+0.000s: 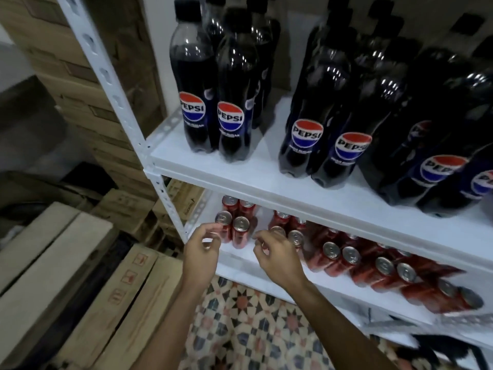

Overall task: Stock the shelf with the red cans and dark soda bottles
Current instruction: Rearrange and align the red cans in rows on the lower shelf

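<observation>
Two bare hands are seen from the head camera, raised side by side at the front edge of the lower shelf [240,260], and nothing is held in either. The left hand [202,256] is kept loosely curled, its fingertips [213,234] brought just beside the front-left can of a cluster of four red cans [236,222]; whether that can is actually touched cannot be told through the blur. The right hand [277,259] is likewise loosely curled, thumb and fingers bent inward, and is placed just in front of a second cluster of red cans [289,231], partly covering the nearest silver top. Between the two hands a gap of bare white shelf is shown. Off to the right of the right hand, a long run of further cans [381,265] is laid out in pairs along the same shelf, silver lids facing up. Above both hands, on the upper shelf [266,166], dark soda bottles are stood upright: a small group [213,102] over the left hand, and a larger packed group [373,110] up and to the right of the right hand, labels turned forward. To the left of the left hand, past the white slotted upright [112,84], stacked cardboard boxes [88,276] are seen. Below the forearms, a patterned tile floor [250,324] is shown.
</observation>
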